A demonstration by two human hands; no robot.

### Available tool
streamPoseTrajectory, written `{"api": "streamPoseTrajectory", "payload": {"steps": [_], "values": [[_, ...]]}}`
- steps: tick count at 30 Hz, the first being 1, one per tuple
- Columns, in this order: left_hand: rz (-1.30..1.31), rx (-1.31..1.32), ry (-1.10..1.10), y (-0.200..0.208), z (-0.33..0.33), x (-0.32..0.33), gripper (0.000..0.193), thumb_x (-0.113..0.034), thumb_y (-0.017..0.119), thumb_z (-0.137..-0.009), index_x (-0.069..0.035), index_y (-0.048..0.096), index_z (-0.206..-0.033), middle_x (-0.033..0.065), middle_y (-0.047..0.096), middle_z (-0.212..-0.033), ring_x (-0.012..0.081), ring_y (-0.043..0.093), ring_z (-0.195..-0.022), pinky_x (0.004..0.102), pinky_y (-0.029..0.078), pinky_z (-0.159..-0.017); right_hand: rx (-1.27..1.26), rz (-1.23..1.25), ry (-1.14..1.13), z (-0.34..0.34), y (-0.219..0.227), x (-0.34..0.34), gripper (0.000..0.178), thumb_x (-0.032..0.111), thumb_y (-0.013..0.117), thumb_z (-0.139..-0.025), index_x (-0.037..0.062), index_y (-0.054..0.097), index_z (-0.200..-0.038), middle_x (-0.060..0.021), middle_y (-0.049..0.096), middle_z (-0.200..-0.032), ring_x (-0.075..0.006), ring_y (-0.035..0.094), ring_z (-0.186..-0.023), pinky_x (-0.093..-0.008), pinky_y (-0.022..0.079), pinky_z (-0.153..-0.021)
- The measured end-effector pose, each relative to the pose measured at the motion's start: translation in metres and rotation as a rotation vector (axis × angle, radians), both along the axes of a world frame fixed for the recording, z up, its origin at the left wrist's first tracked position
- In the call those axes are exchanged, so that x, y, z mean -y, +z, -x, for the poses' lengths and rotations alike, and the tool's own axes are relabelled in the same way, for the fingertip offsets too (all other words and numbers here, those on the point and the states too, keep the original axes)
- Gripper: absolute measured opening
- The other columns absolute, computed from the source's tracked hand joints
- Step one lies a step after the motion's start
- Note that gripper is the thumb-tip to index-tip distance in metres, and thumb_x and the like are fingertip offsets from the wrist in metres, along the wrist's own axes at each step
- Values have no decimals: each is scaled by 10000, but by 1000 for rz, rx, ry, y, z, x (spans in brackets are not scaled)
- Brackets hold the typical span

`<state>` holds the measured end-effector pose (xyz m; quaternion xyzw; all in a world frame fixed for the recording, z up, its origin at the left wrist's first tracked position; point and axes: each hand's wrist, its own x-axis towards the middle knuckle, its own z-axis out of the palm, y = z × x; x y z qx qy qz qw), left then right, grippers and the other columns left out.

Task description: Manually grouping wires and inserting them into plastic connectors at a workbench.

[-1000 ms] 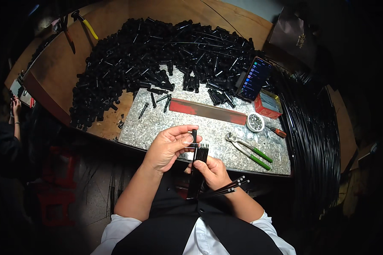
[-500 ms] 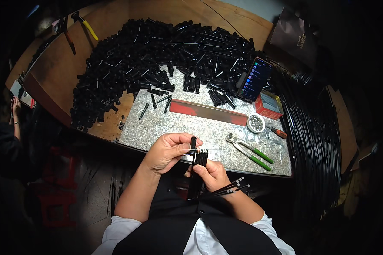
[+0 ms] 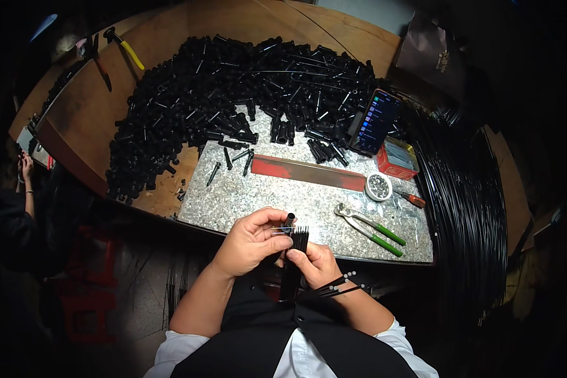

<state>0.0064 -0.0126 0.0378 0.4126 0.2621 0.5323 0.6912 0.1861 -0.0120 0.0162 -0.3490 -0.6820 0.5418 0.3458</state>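
My left hand (image 3: 249, 246) is closed, thumb and fingers pinching a short black tube (image 3: 290, 218) whose open end faces up. Thin pale wires or pins cross at its fingertips, too fine to make out. Close against it, my right hand (image 3: 318, 261) grips a flat row of slim black rods (image 3: 300, 239) with thin bare tips pointing up. The lower part of the row drops into shadow before my dark clothing. Beside my right wrist, several black rods with pale round ends (image 3: 349, 274) stick out to the right.
A large heap of black tube parts (image 3: 233, 82) fills the board's back. On the speckled slab (image 3: 233, 195) lie a red-and-brown bar (image 3: 309, 172), green-handled pincers (image 3: 372, 230), a white cup (image 3: 378, 186) and a screwdriver (image 3: 412, 199). Behind stands a phone (image 3: 377, 123); long black rods (image 3: 463, 214) lie right.
Both hands sit slightly lower in the picture. The black tube has tipped so its open end shows, and my left fingers have shifted around it and the thin wires.
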Motion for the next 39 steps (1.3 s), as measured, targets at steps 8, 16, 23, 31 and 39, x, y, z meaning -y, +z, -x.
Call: {"api": "streamPoseTrajectory", "payload": {"steps": [8, 16, 23, 31, 39], "values": [[2, -104, 206, -4, -8, 5, 289, 73, 614, -799, 60, 569, -1084, 89, 596, -1010, 139, 596, -918, 250, 488, -825, 114, -160, 33, -1, 12, -4, 191, 168, 538, -905, -11, 554, -841, -124, 575, -683, -240, 555, -590, -329, 446, -576], [42, -52, 181, -10, -9, 5, 289, 25, 622, -818, 60, 557, -1097, 117, 641, -960, 148, 623, -867, 251, 496, -799, 151, -212, 20, -3, 25, -1, 192, 154, 543, -897, -27, 536, -833, -159, 549, -680, -299, 539, -588, -354, 428, -564], [37, -76, 155, -8, -8, 6, 262, 38, 608, -825, 74, 573, -1082, 76, 588, -990, 128, 595, -903, 235, 469, -827, 108, -168, 22, -5, 21, -3, 182, 133, 557, -876, -28, 529, -797, -170, 538, -678, -328, 542, -613, -377, 424, -572], [-67, -258, 306, -5, -14, 13, 268, 72, 608, -810, 96, 566, -1073, 65, 554, -982, 115, 572, -896, 219, 457, -803, 16, -325, -67, -4, 6, -1, 207, 133, 587, -856, -34, 509, -763, -173, 522, -687, -351, 526, -627, -399, 419, -576], [-88, -297, 317, -4, -17, 13, 279, 40, 613, -823, 98, 558, -1090, 77, 563, -992, 120, 574, -898, 225, 455, -816, -34, -370, -107, -5, 2, -1, 224, 134, 599, -847, -40, 503, -744, -174, 495, -669, -354, 518, -633, -410, 415, -579]]}}
